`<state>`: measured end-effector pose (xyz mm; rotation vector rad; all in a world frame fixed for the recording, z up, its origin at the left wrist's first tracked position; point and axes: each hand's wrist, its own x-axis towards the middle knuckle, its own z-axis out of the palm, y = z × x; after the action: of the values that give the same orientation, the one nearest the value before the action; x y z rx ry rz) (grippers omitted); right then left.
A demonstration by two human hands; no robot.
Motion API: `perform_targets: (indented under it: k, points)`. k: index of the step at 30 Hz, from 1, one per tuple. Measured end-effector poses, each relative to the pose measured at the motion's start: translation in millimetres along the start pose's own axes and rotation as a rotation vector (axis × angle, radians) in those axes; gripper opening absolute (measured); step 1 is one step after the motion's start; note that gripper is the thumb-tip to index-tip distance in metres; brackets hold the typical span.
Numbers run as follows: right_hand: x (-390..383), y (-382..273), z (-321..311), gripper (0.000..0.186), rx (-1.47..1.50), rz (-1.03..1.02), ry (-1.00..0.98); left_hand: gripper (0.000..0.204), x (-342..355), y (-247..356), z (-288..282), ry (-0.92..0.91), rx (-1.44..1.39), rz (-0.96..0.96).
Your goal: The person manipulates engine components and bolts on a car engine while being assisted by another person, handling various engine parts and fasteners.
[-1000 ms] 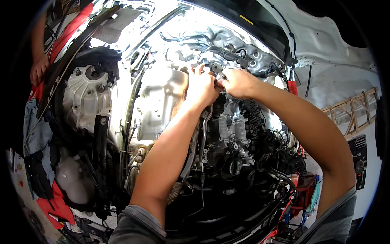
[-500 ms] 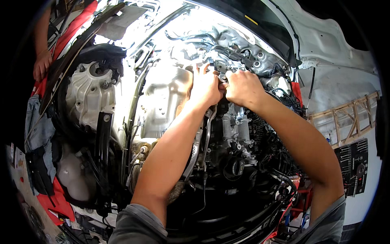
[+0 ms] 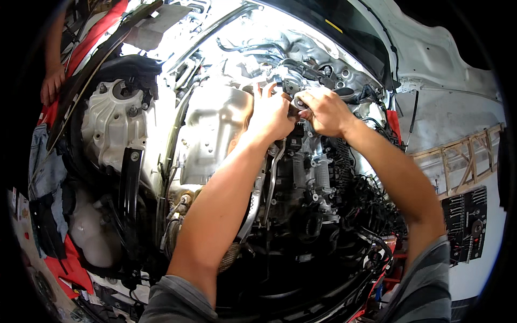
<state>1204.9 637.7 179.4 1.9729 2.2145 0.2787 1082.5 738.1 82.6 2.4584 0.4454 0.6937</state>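
Both my hands are together at the far side of the engine (image 3: 311, 175). In my right hand (image 3: 329, 112), the fingers are closed on a metal tool with a round head (image 3: 299, 103); its handle is hidden in the grip. My left hand (image 3: 274, 114) is beside it on the left, fingers curled and partly pointing away from me, close to the tool's head. What its fingertips grip, if anything, is hidden. A silver heat shield (image 3: 212, 134) lies left of my left forearm. Hoses and connectors (image 3: 301, 72) run just beyond my hands.
A white strut tower (image 3: 110, 126) and a cloudy plastic reservoir (image 3: 94, 229) stand at left. Another person's hand (image 3: 53, 83) rests at the far left fender. The white raised hood (image 3: 436, 48), a wooden frame (image 3: 468, 156) and a tool tray (image 3: 467, 223) are at right.
My right hand has turned and shifted slightly right, exposing more of the tool's round head. My left hand stays nearly in place. The whole view has shifted a little.
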Motion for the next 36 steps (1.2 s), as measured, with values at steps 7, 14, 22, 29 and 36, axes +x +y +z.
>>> perform_targets:
  k: [7, 14, 22, 29, 36]
  points:
    - [2.3, -20.5, 6.3, 0.022, -0.086, 0.194, 0.082, 0.042, 0.1, 4.4, -6.5, 0.025, -0.018, -0.016]
    - [17.8, -50.6, -6.5, 0.024, -0.011, 0.499, -0.088, 0.024, 1.3, -8.9, 7.5, 0.261, -0.061, 0.060]
    - [0.8, -24.9, -23.1, 0.031, 0.009, 0.302, -0.102, 0.024, -6.2, 8.0, 5.5, 0.205, -0.076, 0.105]
    - [5.7, -34.4, -66.1, 0.043, -0.174, 0.195, -0.017, 0.022, -6.0, 12.9, -12.3, 0.330, -0.368, 0.053]
    - [54.9, -49.1, -98.8, 0.036, -0.131, 0.187, 0.073, 0.014, 4.0, -14.9, -56.5, 0.393, -0.687, -0.061]
